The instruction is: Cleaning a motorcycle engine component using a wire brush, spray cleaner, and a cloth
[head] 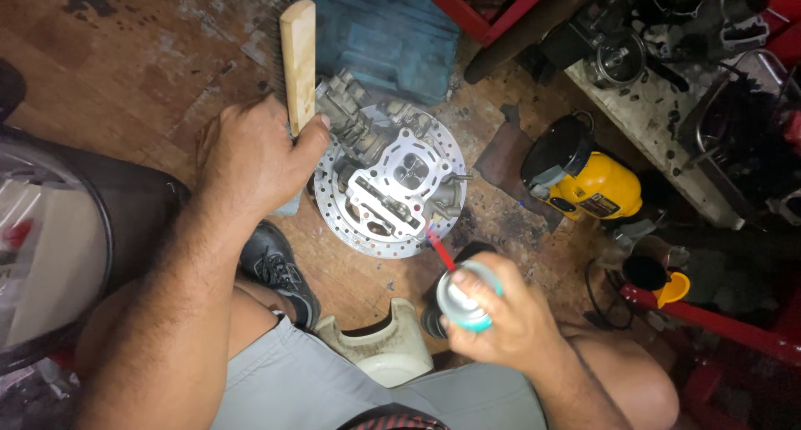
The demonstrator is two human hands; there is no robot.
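Observation:
A grey metal engine cylinder head (399,178) rests on a perforated brake disc (350,230) on the wooden floor. My left hand (254,159) grips a wooden-handled brush (299,59), held upright at the left side of the head. My right hand (501,313) holds a spray can (461,301) with a thin red straw (440,248) pointing at the head's lower right edge. The brush's bristle side is hidden behind my hand.
A yellow and black power tool (584,184) lies to the right. A blue tool case (384,34) sits behind the disc. A cluttered bench with engine parts (684,55) and red frame bars (717,321) stand at right. A dark tyre (92,230) is at left, my shoe (279,267) near it.

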